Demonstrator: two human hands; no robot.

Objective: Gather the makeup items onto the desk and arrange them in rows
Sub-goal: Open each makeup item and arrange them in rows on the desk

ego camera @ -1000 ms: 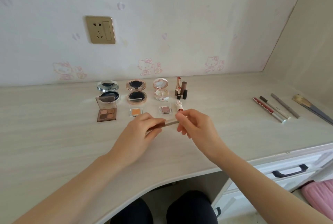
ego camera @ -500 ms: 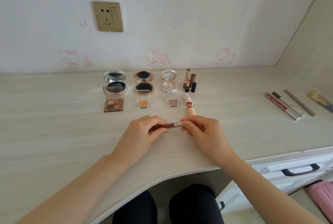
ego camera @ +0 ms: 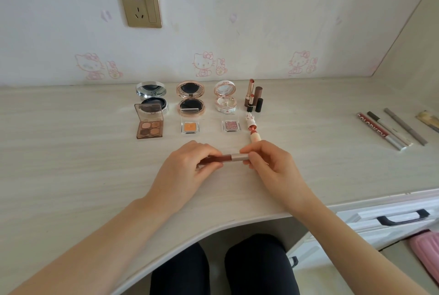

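Note:
A slim lip tube [ego camera: 231,157] with a dark red body and a silver cap lies level just above the desk [ego camera: 71,164]. My left hand [ego camera: 187,169] pinches its red end and my right hand [ego camera: 268,166] pinches the cap end. Behind them stand three open round compacts [ego camera: 190,97] in a back row, with upright lipsticks [ego camera: 254,98] at its right end. In front lie a brown eyeshadow palette [ego camera: 149,126], an orange single pan [ego camera: 189,126], a pink single pan [ego camera: 231,125] and a small decorated lipstick [ego camera: 252,127].
Several pencils and tubes [ego camera: 389,132] lie at the desk's right, with a brush [ego camera: 428,119] beyond them. A drawer with a black handle [ego camera: 402,217] sits below right. A wall socket [ego camera: 140,5] is on the wall behind.
Both hands have lowered the lip tube toward the near desk, in front of the decorated lipstick. The camera has tilted down slightly.

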